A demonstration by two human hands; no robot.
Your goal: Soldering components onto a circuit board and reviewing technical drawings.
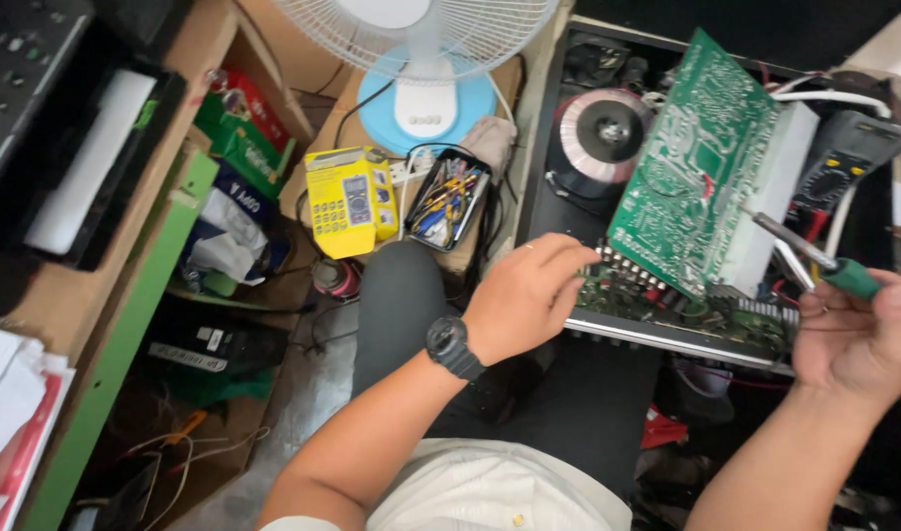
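Note:
A large green circuit board (701, 167) stands tilted up out of an open black device chassis (667, 334). My left hand (529, 295), with a black watch on the wrist, rests on the chassis front edge, fingertips touching the board's lower left corner. My right hand (854, 334) grips green-handled pliers (810, 256), whose metal jaws point at the board's right edge. A round black-and-silver transformer (603, 128) sits in the chassis behind the board.
A dark multimeter (849, 152) with white cables lies at the right of the chassis. A white-and-blue fan (426, 59), a yellow packaged meter (347, 202) and a tray of small parts (449, 202) sit on the wooden bench. Green shelving (126, 315) holds clutter at left.

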